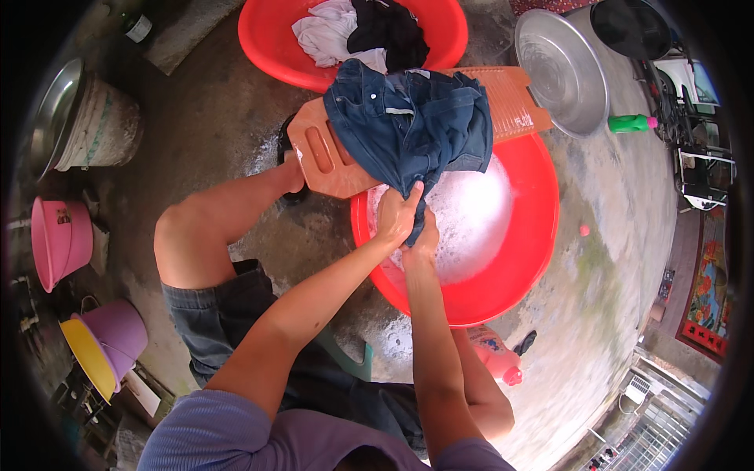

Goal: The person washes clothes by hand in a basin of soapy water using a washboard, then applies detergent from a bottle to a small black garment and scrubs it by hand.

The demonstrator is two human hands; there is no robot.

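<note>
Wet blue denim jeans [406,118] lie bunched over an orange plastic washboard [500,100], their waistband towards the far side. Their lower part narrows into a twisted bundle that hangs over a red basin [536,235]. My left hand [394,215] grips this bundle from the left, thumb pointing up along it. Just below and to the right, my right hand [424,232] is closed round the same denim. White suds [465,224] fill the middle of the basin under both hands. The washboard's left end, with a slot in it, reaches past the basin rim.
Another red basin [265,53] holds white cloth [330,32] and black cloth [386,35]. A metal basin [559,76] and green bottle [630,123] stand right. A pink bottle [492,356] lies near my leg. Pink [65,241] and purple [118,335] buckets stand left.
</note>
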